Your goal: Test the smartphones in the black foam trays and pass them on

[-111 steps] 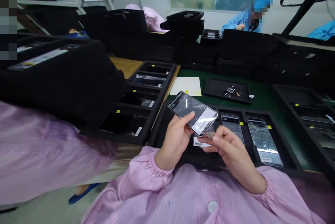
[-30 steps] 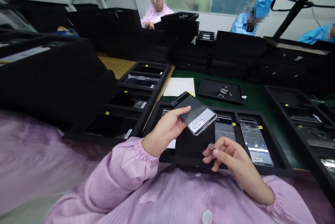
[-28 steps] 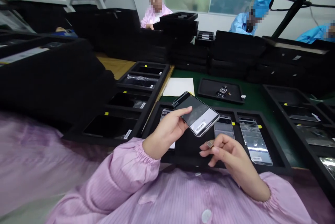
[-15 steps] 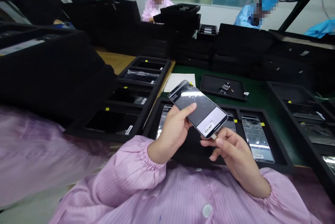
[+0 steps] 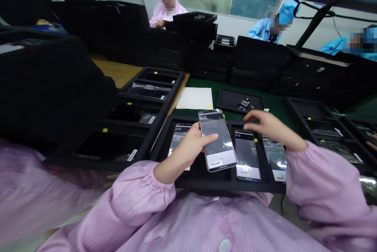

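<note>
Right, L hand (image 5: pixel 188 151) grasping a smartphone (image 5: pixel 217 140): thumb lies across the glass face, other fingers hidden behind the unit, white barcode label at near end. R hand (image 5: pixel 269 124) released, fingers loosely spread just right of the grip, nothing visibly held.

Directly below the grip sits a black compartment tray (image 5: pixel 229 184). Immediately right of the held unit, a second phone (image 5: pixel 247 155) lies flat; a third (image 5: pixel 179 142) is just left, partly under L hand; a fourth (image 5: pixel 275 157) lies further right, partly behind R sleeve (image 5: pixel 324 189). Beyond the grip: white paper sheet (image 5: pixel 194 98), then small black tray (image 5: pixel 232 100) w/ small metal parts (image 5: pixel 244 105) on green mat (image 5: pixel 282 116).

Risk: one-hand hold. If thumb slips, unit could drop onto phones below, w/ scratch or impact damage. R sleeve also sits low over the tray; a careless sweep could shift the fourth phone.

Hidden/unclear: L fingers' contact points, tray compartment under held unit, lower part of fourth phone. Small parts too small to identify; glare prevents confirming any film on held glass. Far off, a person in pink smock (image 5: pixel 166 6) works behind stacked trays.
</note>
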Demonstrator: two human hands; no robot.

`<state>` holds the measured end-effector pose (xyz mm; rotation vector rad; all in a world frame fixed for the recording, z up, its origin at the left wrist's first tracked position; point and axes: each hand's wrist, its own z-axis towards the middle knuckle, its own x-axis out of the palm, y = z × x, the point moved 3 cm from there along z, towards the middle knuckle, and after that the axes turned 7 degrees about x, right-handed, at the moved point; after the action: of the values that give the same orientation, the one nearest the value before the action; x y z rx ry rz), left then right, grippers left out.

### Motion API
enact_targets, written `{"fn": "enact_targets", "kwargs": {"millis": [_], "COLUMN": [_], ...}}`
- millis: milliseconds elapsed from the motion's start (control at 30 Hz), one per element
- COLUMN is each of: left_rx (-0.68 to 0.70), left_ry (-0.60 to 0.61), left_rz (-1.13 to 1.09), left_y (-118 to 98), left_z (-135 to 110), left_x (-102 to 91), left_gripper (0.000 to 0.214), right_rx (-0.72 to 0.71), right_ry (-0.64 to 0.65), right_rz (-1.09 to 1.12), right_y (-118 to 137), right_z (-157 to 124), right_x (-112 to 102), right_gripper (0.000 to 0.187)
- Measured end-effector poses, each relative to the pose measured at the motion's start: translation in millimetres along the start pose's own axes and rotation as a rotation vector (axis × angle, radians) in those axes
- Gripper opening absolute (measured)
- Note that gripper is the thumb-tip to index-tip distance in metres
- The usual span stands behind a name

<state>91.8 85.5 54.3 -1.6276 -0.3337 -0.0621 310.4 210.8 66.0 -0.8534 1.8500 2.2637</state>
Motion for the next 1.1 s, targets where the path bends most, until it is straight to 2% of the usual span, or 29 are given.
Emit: {"fn": "enact_targets", "kwargs": {"millis": [67,167,233,300,367,467,533,600,667,700,733,833,900,1000,1100], "left_rx": [0.014,0.066,0.164,0.315,0.407,0.348,0.302,0.269,0.234,0.210,0.179,0.013,-0.122,-0.221,-0.207], "left_ry": [0.030,0.019,-0.036,-0.036,0.101,0.343,0.389,0.412,0.393,0.355,0.299,0.135,0.093,0.091,0.044], "left_rz": [0.251,0.578,0.760,0.995,1.216,1.300,1.268,1.152,0.952,0.828,0.697,0.320,0.149,0.064,-0.054], "left_y": [9.5,15.0,9.8,4.1,9.0,35.7,53.2,64.4,68.6,69.3,69.9,75.7,79.4,70.7,43.5], "left_z": [8.6,9.6,2.8,-6.1,-12.1,-14.3,-15.1,-17.7,-20.0,-19.9,-18.4,-7.7,0.7,7.1,4.5], "left_x": [-8.1,-8.6,1.8,22.8,50.4,82.3,91.2,93.4,92.5,91.8,91.5,94.7,99.3,101.2,95.4], "left_gripper": [0.042,0.041,0.047,0.052,0.054,0.062,0.069,0.077,0.084,0.087,0.088,0.078,0.061,0.032,0.020], "right_rx": [0.054,0.111,0.141,0.164,0.190,0.156,0.086,0.038,0.005,-0.033,-0.047,0.067,0.169,0.315,0.364], "right_ry": [-0.141,-0.231,-0.255,-0.247,-0.234,-0.245,-0.259,-0.248,-0.203,-0.167,-0.186,-0.139,-0.042,0.056,0.071], "right_rz": [-0.015,-0.015,-0.021,-0.034,-0.056,-0.103,-0.122,-0.119,-0.102,-0.064,-0.021,0.184,0.351,0.613,0.819], "right_y": [-20.7,-46.2,-55.9,-58.2,-53.0,-28.3,-2.8,24.2,47.2,56.0,61.0,52.4,35.6,10.5,-2.4], "right_z": [42.4,81.9,93.0,97.9,99.9,94.0,75.3,39.5,-11.2,-39.3,-67.3,-132.8,-154.9,-163.4,-160.6], "right_x": [-22.5,-32.9,-30.7,-27.1,-26.3,-34.0,-43.9,-54.8,-62.8,-64.4,-65.9,-54.9,-36.7,-4.9,21.2], "right_gripper": [0.021,0.018,0.020,0.020,0.022,0.025,0.024,0.017,0.009,0.012,0.014,0.027,0.029,0.027,0.031]}}
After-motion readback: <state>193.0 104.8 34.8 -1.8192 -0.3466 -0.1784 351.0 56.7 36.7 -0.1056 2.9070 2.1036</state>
